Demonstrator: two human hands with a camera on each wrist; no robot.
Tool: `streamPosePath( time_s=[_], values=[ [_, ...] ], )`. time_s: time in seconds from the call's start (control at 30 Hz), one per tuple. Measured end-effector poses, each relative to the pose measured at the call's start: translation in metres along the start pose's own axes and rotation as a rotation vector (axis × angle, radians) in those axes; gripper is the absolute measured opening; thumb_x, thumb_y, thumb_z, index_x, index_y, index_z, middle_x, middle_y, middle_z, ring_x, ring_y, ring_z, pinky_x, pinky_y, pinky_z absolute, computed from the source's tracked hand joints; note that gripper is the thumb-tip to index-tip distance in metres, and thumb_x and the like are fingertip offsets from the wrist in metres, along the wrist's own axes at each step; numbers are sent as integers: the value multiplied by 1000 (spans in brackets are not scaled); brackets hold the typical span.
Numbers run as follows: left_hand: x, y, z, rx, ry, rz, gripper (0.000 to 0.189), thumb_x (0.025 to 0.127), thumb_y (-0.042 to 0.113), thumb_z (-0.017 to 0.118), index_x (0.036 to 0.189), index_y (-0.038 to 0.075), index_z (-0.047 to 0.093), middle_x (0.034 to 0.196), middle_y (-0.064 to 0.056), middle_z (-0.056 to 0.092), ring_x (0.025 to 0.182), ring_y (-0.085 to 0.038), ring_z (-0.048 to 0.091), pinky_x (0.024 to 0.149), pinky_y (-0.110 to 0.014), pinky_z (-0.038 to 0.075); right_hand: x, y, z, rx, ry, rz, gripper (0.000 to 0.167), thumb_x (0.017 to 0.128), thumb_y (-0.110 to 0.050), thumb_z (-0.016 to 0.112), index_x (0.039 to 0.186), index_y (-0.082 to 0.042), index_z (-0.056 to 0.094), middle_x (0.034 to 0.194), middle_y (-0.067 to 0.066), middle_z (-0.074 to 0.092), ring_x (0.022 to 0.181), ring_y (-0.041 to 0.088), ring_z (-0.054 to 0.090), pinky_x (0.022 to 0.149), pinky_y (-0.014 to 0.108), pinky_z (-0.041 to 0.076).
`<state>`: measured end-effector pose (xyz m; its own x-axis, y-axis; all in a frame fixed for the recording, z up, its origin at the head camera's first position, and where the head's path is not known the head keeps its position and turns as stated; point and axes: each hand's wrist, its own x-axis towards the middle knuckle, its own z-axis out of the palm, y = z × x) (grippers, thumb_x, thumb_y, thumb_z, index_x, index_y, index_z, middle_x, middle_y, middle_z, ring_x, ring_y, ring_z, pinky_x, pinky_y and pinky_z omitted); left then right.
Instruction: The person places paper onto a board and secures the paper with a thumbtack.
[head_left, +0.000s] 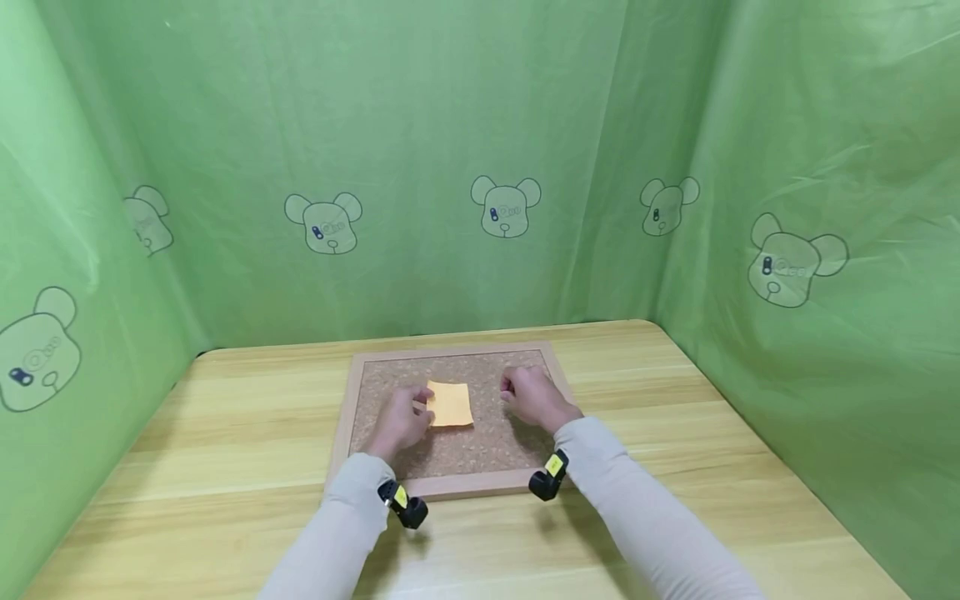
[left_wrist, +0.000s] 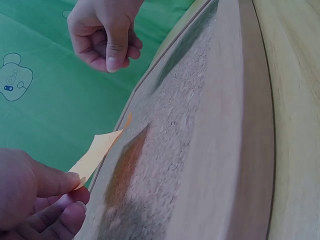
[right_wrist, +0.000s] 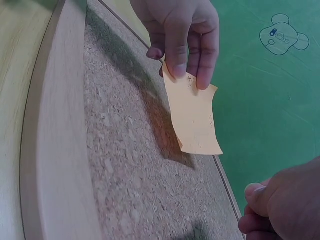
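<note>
My left hand (head_left: pixel 403 417) pinches the left edge of an orange sticky note (head_left: pixel 452 404) between thumb and fingers. The note is held above the cork board (head_left: pixel 487 446) and casts a shadow on it, with its free end slightly curved in the right wrist view. Over the right part of the board hovers my right hand (head_left: pixel 532 394), apart from the note. Its fingers are curled in, and the thumb (left_wrist: pixel 114 62) lies against them in the left wrist view. Nothing shows in that hand.
A light wooden frame (head_left: pixel 468 485) borders the cork board, which lies on a wood-grain table (head_left: pixel 247 433). Green curtains (head_left: pixel 420 100) with bear-head prints stand behind the table and at both sides. Each wrist wears a black camera on a strap.
</note>
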<state>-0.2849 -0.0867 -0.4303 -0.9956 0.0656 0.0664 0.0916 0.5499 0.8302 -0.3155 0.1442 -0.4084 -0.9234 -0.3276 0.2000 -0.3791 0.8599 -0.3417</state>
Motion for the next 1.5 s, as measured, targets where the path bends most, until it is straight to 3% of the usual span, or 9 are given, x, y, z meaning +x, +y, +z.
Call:
streamPosePath(
  time_s=[0.4,1.0,1.5],
  values=[
    [3,-1,11,42,4,64,27,83,-5,69,110,-2,66,108,-15,64,92,-27,65,70,-30,57,-1,-5,2,14,7,-40,11,85,-2,69,79,-7,62,71,-1,58,66,14,55,61,28,51],
    [4,3,21,149,-11,39,26,81,-3,72,107,-2,67,104,-14,66,101,-31,63,87,-41,52,2,-8,11,55,33,-58,10,87,-3,70,79,-8,66,72,-1,61,67,13,56,64,28,51],
    [10,0,26,166,-7,20,27,78,-4,74,104,-2,68,100,-13,67,95,-27,62,85,-40,52,22,-16,29,152,-39,-37,9,89,-7,69,80,-8,70,72,-2,62,68,11,55,63,26,49]
  ],
)
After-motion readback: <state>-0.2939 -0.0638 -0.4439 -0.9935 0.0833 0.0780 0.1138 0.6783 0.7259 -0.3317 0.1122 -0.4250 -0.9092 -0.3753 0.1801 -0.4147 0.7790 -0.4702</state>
